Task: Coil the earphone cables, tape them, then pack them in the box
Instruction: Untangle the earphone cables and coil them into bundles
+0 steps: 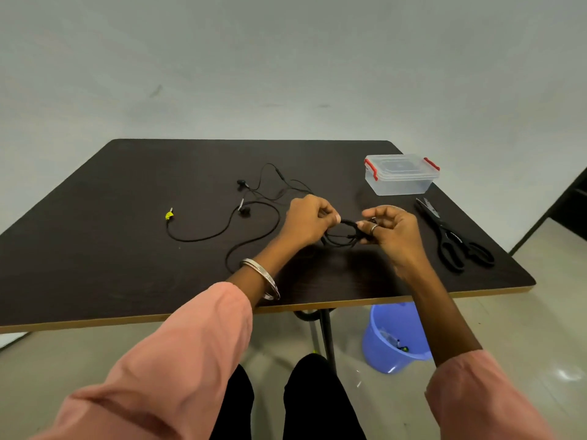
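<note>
A small coil of black earphone cable (342,234) hangs just above the dark table (127,249), held between both hands. My left hand (309,219) pinches its left side and my right hand (392,230) grips its right side. More black earphone cable (222,230) trails loose over the table to the left, with two earbuds (243,185) and a plug wrapped in yellow tape (168,215). A clear plastic box (401,175) with red clips stands at the back right with its lid on.
Black scissors (452,239) lie along the right side of the table. A blue bucket (392,339) stands on the floor under the table's near edge, beside the table leg (325,335). A wall is behind the table.
</note>
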